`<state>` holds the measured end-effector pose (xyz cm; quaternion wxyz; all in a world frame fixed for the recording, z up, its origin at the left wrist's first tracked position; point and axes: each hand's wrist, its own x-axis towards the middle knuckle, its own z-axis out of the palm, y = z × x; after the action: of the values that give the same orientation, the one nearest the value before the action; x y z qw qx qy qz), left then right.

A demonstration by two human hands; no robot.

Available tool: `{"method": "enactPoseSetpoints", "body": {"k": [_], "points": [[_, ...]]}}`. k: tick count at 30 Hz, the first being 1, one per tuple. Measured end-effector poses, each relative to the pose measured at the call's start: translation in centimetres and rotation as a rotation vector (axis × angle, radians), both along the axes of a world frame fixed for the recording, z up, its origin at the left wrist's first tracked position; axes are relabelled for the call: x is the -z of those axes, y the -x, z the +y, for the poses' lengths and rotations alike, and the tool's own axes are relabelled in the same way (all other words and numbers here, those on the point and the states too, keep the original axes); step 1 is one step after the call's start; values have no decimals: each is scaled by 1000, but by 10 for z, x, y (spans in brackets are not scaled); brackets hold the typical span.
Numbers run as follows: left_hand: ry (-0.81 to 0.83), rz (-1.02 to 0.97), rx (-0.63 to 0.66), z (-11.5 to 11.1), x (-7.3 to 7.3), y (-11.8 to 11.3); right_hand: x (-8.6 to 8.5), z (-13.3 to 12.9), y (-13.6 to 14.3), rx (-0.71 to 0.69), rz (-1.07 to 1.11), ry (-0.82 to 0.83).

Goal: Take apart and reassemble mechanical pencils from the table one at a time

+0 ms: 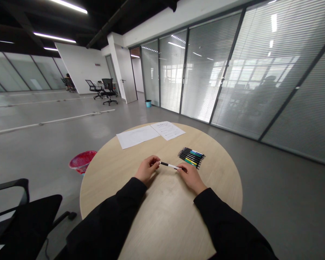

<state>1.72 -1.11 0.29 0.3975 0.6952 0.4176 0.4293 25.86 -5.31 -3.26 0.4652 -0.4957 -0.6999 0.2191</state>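
A white pen with a black grip section (pixel 168 165) is stretched between my two hands, just above the round wooden table (pixel 162 216). My left hand (pixel 148 169) pinches its black end between thumb and fingers. At the white end, my right hand (pixel 190 176) has its fingers closed around the pen. Just beyond my right hand lies a row of several pens (pixel 191 157), mostly black with some green, blue and yellow parts, side by side on the tabletop.
Two printed paper sheets (pixel 141 136) lie at the table's far edge, slightly overlapping. A red-lined bin (pixel 82 161) stands on the floor to the left. A black chair (pixel 29 220) is at the near left. Glass partitions with blinds (pixel 238 79) run along the right.
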Motion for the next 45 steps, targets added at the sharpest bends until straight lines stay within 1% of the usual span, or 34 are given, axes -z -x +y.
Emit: {"method": "enactPoseSetpoints", "body": {"k": [4, 10, 17, 22, 29, 34, 37, 39, 41, 43, 45], "points": [[19, -71, 42, 0, 2, -1, 2, 1, 0, 12, 7, 0], [5, -55, -44, 1, 3, 1, 0, 2, -1, 1, 5, -6], [-1, -19, -60, 3, 3, 3, -1, 1, 0, 10, 2, -6], [13, -16, -26, 2, 4, 1, 0, 1, 1, -2, 9, -4], [49, -33, 34, -1, -2, 0, -3, -1, 1, -17, 18, -4], [8, -35, 23, 1, -3, 4, -1, 0, 1, -1, 36, -6], [-87, 74, -55, 2, -5, 9, 0, 2, 0, 2, 42, 0], [-175, 222, -128, 2, -6, 13, 1, 2, 0, 4, 41, 5], [-244, 373, -170, 1, -6, 16, 1, 3, 0, 7, 42, 6], [-276, 503, -158, 0, -6, 17, 1, 3, 0, 10, 44, 4], [-288, 625, -117, -2, -6, 18, 1, 2, 0, 14, 47, -1]]}}
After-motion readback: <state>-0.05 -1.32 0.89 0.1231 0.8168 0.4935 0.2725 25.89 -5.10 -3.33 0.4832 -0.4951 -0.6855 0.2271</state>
